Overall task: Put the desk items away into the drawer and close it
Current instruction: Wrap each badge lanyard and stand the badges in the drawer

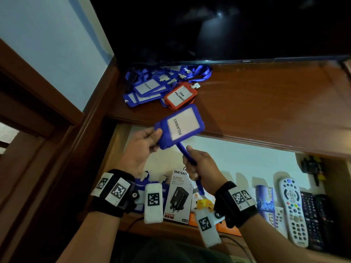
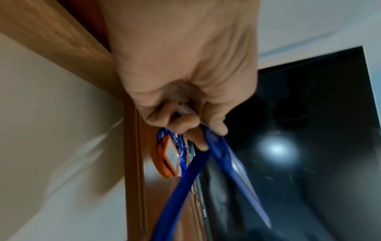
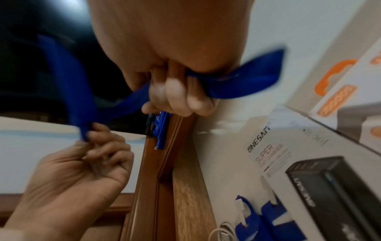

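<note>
A blue badge holder labelled PELAWAT is held in the air over the open drawer. My left hand pinches its lower left corner, and in the left wrist view the holder shows edge-on. My right hand is curled round its blue lanyard strap, which hangs below the fist; the strap runs through the fingers. A pile of blue badge holders and an orange one lies on the desk top.
The drawer holds a charger box, a white remote, a black remote, small blue boxes and more blue badge holders. A dark TV screen stands at the back of the desk.
</note>
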`<state>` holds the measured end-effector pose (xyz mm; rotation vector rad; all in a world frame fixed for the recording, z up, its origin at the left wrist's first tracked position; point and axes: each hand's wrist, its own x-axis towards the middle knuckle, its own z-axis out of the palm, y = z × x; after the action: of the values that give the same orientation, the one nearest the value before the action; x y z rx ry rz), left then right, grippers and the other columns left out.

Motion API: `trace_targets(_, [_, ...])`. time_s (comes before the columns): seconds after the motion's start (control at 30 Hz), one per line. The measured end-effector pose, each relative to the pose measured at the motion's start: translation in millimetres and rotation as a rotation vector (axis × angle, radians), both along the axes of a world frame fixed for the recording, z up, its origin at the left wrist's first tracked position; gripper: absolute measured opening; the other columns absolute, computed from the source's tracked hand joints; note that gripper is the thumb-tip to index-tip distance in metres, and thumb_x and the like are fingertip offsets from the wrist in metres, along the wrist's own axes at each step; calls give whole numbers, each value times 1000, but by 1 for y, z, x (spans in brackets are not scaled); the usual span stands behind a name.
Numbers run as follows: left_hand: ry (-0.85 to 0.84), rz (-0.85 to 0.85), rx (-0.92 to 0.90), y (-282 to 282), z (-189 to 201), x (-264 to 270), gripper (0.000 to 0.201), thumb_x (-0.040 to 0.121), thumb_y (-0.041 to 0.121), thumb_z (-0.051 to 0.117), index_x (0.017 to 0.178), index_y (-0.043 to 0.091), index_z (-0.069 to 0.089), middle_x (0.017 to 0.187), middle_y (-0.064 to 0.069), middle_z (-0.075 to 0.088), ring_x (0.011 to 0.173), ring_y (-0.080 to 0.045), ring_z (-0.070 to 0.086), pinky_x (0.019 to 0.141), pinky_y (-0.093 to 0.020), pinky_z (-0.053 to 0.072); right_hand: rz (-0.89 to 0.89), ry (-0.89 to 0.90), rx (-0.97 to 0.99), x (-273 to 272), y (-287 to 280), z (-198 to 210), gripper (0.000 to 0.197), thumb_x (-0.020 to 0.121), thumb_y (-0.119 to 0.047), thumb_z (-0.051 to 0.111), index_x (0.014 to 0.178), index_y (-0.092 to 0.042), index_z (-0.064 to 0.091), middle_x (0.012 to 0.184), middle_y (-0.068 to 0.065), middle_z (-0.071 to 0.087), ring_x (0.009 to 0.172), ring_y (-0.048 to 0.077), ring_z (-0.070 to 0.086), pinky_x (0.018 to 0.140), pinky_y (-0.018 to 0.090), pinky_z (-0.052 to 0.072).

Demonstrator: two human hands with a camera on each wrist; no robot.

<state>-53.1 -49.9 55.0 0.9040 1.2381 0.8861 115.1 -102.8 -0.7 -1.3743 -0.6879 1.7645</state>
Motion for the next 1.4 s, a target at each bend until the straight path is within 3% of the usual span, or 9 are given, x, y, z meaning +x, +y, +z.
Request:
trace_targets(0.2, [263, 198, 24, 0, -4, 10, 22, 95, 20, 56, 78, 9, 63, 63, -4, 49, 49, -4, 40, 53, -16, 37, 132, -16, 89, 4, -9, 13, 37, 100, -22, 45, 67, -10, 55, 49, -2, 27, 38, 8, 22, 36, 17, 22])
trace_targets(0.3, [487, 210, 65, -1, -5, 16, 27, 95, 28, 55, 79, 8, 61, 62, 1, 52, 52, -6, 43, 41, -5, 32, 205, -59, 130, 4, -11, 23, 31, 99, -13, 45, 71, -9, 57, 50, -6, 29, 41, 6, 23, 40, 17, 21])
trace_targets(0.5, [856, -41, 250, -1, -10, 14, 25, 91, 33, 59, 79, 12, 65, 75, -6, 65, 74, -26, 59, 64, -32, 42, 302, -118, 221, 9, -8, 47, 26, 99, -11, 44, 79, -6, 59, 52, -4, 28, 45, 7, 22, 46, 20, 18])
trace_targets(0.67, [949, -448, 265, -8, -11, 14, 18, 91, 34, 59, 90, 19, 68, 83, 1, 65, 79, -15, 57, 69, -31, 44, 264, -389, 332, 26, 3, 63, 21, 95, -12, 53, 77, -9, 63, 50, -4, 39, 44, 8, 33, 46, 21, 30])
trace_targets(0.9, [588, -789, 155, -9, 3, 11, 16, 89, 21, 65, 98, 9, 71, 96, -5, 71, 91, -14, 66, 86, -37, 53, 302, -611, 464, 52, 14, 62, 16, 85, -12, 69, 69, -8, 67, 51, -10, 53, 45, 0, 41, 48, 10, 32])
trace_targets(1.0, [410, -763, 198, -11, 10, 7, 19, 90, 12, 62, 95, -5, 67, 80, -7, 67, 65, -2, 60, 64, -16, 47, 248, -411, 438, 54, 5, 54, 20, 86, -10, 64, 66, -11, 64, 56, -4, 57, 46, 1, 45, 47, 13, 35])
trace_targets(1.17, [142, -588, 226, -14, 13, 5, 27, 82, 21, 57, 78, -6, 60, 61, -7, 47, 52, -7, 41, 54, -17, 36, 29, 64, 254, 40, -11, 43, 21, 66, -11, 70, 46, -16, 68, 47, -3, 62, 43, 5, 60, 42, 14, 46])
trace_targets(1.3, [13, -429, 181, -17, 7, 5, 19, 83, 22, 55, 87, 7, 65, 82, -11, 64, 80, -22, 59, 75, -25, 49, -94, 203, 240, 19, -14, 29, 22, 84, 1, 58, 69, -15, 62, 59, 0, 55, 49, 9, 49, 44, 18, 38])
trace_targets(1.4, [-91, -342, 119, -23, 1, 0, 20, 90, 24, 56, 103, 19, 69, 106, -4, 71, 103, -20, 64, 90, -29, 51, -42, 222, 193, 2, -9, 20, 30, 93, -6, 42, 69, -19, 55, 52, -6, 40, 46, 6, 30, 46, 18, 27])
